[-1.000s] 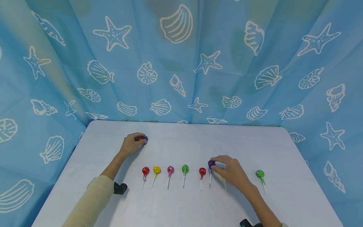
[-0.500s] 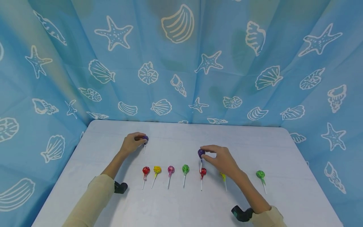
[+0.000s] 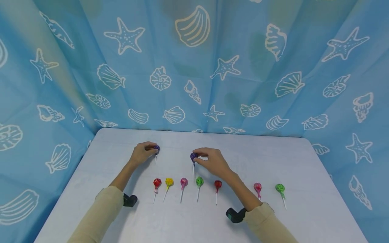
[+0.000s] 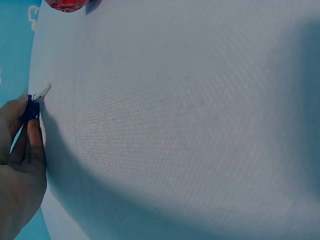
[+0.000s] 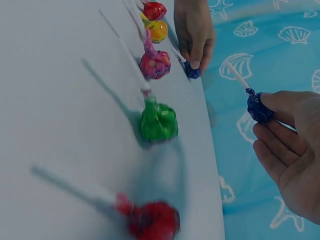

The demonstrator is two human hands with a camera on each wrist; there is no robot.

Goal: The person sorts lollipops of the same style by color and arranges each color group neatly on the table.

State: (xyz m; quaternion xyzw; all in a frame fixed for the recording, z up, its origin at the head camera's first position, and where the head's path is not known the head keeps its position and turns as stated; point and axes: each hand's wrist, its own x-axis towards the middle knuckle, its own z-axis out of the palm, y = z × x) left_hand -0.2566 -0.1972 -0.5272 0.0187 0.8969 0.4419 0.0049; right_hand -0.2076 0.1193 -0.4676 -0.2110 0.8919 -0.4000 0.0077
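Observation:
In the head view my left hand [image 3: 142, 154] pinches a purple-wrapped lollipop [image 3: 156, 148] by its head at the back left of the table, its white stick pointing toward me. My right hand [image 3: 214, 162] holds a second purple lollipop [image 3: 193, 156] between thumb and fingers, above and behind the row. The right wrist view shows this lollipop [image 5: 259, 107] raised, with its stick slanting up to the left. Below it in the head view lie a pink lollipop [image 3: 183, 182] and a green lollipop [image 3: 199, 181].
The row also has a red lollipop [image 3: 157, 182], a yellow lollipop [image 3: 169, 182] and another red one [image 3: 217, 184]. Farther right lie a pink lollipop [image 3: 257, 187], partly behind my right forearm, and a green one [image 3: 280, 188]. A blue shell-print curtain [image 3: 173, 81] hangs behind the white table [image 3: 176, 222].
My right hand has carried its purple lollipop up from the row and leftward, toward the left hand. A pink lollipop on the right is uncovered; a yellow one is now hidden. My left hand stays put.

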